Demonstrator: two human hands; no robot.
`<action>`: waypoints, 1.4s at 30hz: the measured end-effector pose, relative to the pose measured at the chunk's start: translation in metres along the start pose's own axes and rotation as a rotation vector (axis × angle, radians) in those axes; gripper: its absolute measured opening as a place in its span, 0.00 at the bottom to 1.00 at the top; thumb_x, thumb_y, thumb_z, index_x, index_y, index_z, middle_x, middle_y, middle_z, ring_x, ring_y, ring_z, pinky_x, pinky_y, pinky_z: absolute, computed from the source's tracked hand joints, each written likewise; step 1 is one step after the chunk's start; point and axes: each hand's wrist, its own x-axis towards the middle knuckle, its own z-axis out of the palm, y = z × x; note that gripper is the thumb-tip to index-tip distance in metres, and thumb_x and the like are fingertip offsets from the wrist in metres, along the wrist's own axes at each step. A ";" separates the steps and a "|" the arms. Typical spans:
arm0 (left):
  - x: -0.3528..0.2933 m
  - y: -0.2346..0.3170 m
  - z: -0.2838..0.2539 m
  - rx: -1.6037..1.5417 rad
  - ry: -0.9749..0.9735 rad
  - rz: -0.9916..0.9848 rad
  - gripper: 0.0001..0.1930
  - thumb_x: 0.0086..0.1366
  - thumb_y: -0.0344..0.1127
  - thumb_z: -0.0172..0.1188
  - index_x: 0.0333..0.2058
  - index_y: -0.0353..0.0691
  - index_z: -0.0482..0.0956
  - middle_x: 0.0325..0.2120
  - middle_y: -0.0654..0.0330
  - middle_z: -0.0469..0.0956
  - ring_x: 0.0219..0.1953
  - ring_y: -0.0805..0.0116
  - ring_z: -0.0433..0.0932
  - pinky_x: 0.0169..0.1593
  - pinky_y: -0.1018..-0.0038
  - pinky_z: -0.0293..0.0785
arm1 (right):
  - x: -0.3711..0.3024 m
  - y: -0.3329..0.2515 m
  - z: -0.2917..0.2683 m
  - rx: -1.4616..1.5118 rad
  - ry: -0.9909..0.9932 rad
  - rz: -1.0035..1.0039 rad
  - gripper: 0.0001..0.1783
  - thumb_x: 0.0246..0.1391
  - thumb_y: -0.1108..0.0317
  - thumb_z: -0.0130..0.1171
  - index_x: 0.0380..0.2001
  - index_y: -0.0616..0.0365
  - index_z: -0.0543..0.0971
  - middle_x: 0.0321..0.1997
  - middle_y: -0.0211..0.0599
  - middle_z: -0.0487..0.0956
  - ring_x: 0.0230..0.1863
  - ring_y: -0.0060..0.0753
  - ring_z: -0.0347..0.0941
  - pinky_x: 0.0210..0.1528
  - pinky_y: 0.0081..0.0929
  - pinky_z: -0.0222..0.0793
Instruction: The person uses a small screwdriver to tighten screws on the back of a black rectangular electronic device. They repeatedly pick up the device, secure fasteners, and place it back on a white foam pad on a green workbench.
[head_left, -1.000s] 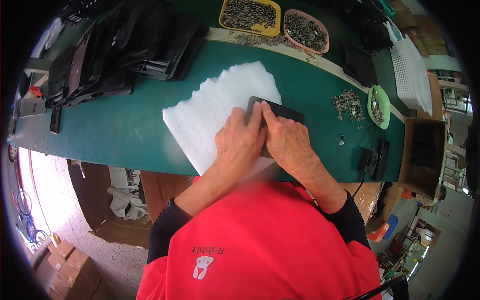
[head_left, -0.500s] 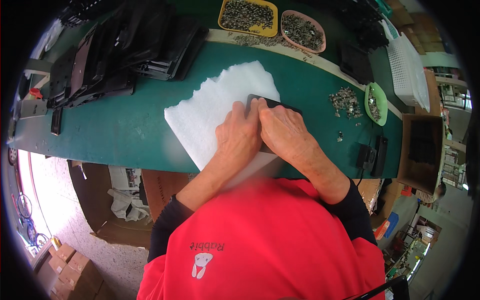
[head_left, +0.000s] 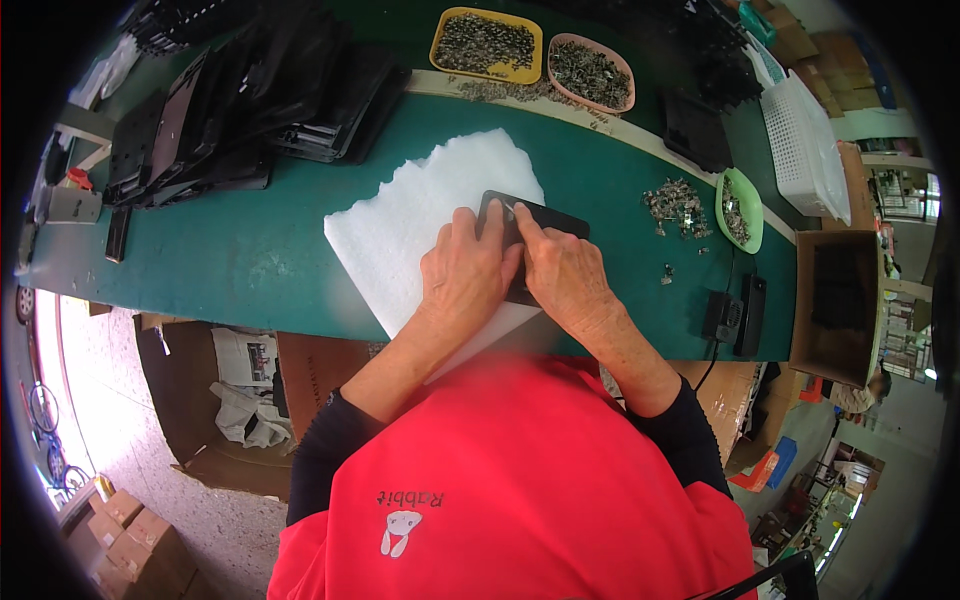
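A flat black panel (head_left: 553, 217) lies on a torn-edged white foam sheet (head_left: 390, 235), partly covered by my hands. My left hand (head_left: 465, 268) rests on its left side, index finger stretched to the far corner and thumb across the surface. From the right, my right hand (head_left: 568, 275) bears down with its index fingertip close to the left one, its other fingers curled at the panel. A small shiny spot, apparently a metal piece (head_left: 509, 208), shows between the two fingertips; its exact shape is too small to tell.
Small metal parts fill a yellow tray (head_left: 537, 60), a pink tray (head_left: 630, 92) and a green tray (head_left: 757, 220). A loose pile (head_left: 678, 205) lies beside the green one. Black panels (head_left: 300, 110) are stacked at far left. A black charger-like device (head_left: 722, 318) stands at right.
My fingertips have parted slightly, uncovering the panel's far left corner and the shiny spot. My right hand has drawn back a little. The whole view has shifted slightly.
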 end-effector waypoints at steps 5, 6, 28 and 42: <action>-0.001 -0.001 0.001 0.004 0.014 0.016 0.29 0.56 0.39 0.68 0.56 0.36 0.72 0.35 0.54 0.69 0.31 0.59 0.74 0.25 0.67 0.74 | -0.001 0.002 0.003 0.002 -0.003 0.000 0.25 0.54 0.68 0.56 0.56 0.61 0.68 0.26 0.48 0.81 0.28 0.54 0.80 0.32 0.46 0.77; -0.001 -0.001 0.001 0.001 0.015 0.012 0.29 0.56 0.39 0.67 0.56 0.38 0.72 0.34 0.54 0.69 0.31 0.59 0.74 0.25 0.67 0.74 | -0.001 0.001 0.002 -0.003 -0.005 0.001 0.26 0.54 0.68 0.56 0.56 0.61 0.68 0.26 0.48 0.81 0.27 0.54 0.80 0.32 0.46 0.77; 0.011 -0.001 -0.009 -0.055 -0.125 0.004 0.22 0.60 0.34 0.61 0.55 0.47 0.74 0.33 0.51 0.68 0.27 0.56 0.75 0.22 0.65 0.74 | 0.016 -0.022 -0.020 -0.131 -0.230 0.036 0.11 0.51 0.72 0.55 0.38 0.67 0.76 0.27 0.51 0.81 0.27 0.50 0.81 0.31 0.42 0.78; 0.004 0.003 -0.007 -0.102 -0.052 -0.056 0.31 0.60 0.40 0.65 0.61 0.46 0.66 0.36 0.52 0.70 0.37 0.53 0.77 0.32 0.63 0.76 | 0.023 0.006 -0.047 0.107 -0.255 0.056 0.10 0.58 0.70 0.49 0.37 0.63 0.77 0.36 0.58 0.80 0.41 0.63 0.77 0.44 0.52 0.73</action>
